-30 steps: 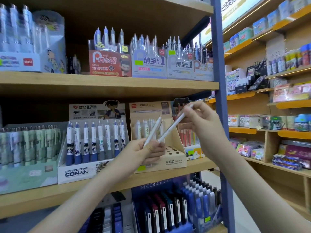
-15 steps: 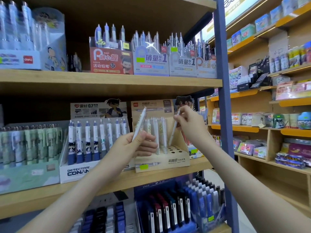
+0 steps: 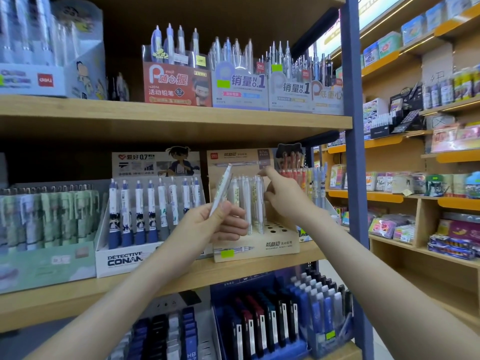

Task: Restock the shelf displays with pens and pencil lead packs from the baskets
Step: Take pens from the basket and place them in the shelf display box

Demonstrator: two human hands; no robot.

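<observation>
Holding one white pen (image 3: 222, 187) in the left hand (image 3: 207, 224), pinched near its lower end between thumb and fingers, tip tilted up and to the right, in front of the tan holder (image 3: 255, 245) on the middle shelf (image 3: 181, 279). Reaching with the right hand (image 3: 283, 196) to the row of white pens (image 3: 248, 203) standing upright in the holder's holes; index finger and thumb touching the top of a pen at the right end of the row, other fingers curled, grip on it unclear. Several empty holes visible at the holder's front right, just below the right hand. Left of the holder, touching it, a white box (image 3: 122, 258) marked "Detective Conan", filled with blue-and-white pens. Further left, a pale green box (image 3: 46, 266) of green pens. Above, on the upper shelf (image 3: 168, 120), a red box (image 3: 176, 84) and pale blue boxes (image 3: 240, 87) of clear pens. Below, a blue tray (image 3: 272, 320) of dark packs and blue pens.
</observation>
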